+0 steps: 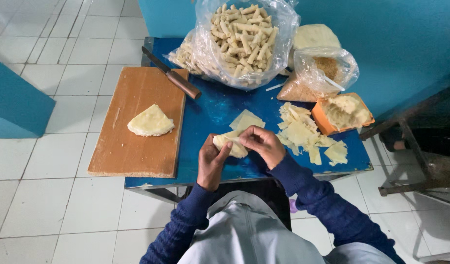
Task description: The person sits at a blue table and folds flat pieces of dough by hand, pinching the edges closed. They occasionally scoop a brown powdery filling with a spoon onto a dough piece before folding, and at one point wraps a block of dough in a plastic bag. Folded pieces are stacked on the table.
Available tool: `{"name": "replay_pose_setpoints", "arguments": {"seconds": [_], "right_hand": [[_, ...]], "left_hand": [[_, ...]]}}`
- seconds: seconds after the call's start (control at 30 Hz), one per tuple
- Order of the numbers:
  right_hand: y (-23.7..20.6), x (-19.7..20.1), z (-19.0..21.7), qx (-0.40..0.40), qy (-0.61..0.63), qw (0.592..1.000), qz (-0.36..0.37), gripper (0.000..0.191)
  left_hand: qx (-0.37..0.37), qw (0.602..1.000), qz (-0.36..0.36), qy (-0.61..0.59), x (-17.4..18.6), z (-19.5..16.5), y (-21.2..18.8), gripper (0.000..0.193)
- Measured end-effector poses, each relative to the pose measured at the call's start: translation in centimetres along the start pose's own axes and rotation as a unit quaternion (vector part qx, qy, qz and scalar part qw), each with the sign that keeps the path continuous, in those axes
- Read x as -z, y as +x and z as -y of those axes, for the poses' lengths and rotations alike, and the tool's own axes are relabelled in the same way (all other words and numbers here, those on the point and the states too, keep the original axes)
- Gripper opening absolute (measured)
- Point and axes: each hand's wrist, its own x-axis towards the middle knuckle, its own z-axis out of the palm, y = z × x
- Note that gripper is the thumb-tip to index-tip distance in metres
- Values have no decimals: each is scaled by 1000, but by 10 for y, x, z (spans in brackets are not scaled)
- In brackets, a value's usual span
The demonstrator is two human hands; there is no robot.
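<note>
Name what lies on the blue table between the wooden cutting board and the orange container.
In the head view, between the wooden cutting board and the orange container lie flat dough sheets, both hands folding a dough piece, and a heap of cut dough pieces.

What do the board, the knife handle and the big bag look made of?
Board: apparently wood, matt brown, with a rough pale edge and worn marks. Knife handle: probably wood, dark brown and smooth. Big bag: thin clear plastic, glossy and creased; the pale rolls inside show through it.

One knife [172, 75], one cutting board [137, 122], three plastic bags [244, 44], one orange tub [342, 113].
</note>
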Motion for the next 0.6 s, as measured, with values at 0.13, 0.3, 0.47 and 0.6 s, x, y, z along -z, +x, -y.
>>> {"name": "replay_pose_setpoints", "arguments": {"seconds": [0.13, 0.3, 0.47, 0.6], "right_hand": [[8, 19, -24, -93, 238, 965, -59, 7], [20, 49, -41, -86, 300, 944, -108, 7], [27, 66, -28, 86, 10, 983, -160, 2], [19, 40, -13, 241, -418, 864, -145, 14]], "left_hand": [[-4, 999, -16, 39, 4, -1, -3, 24], [10, 999, -20, -40, 9, -10, -7, 25], [1, 998, -53, -32, 15, -17, -11, 26], [-3, 998, -61, -35, 16, -18, -12, 26]]}}
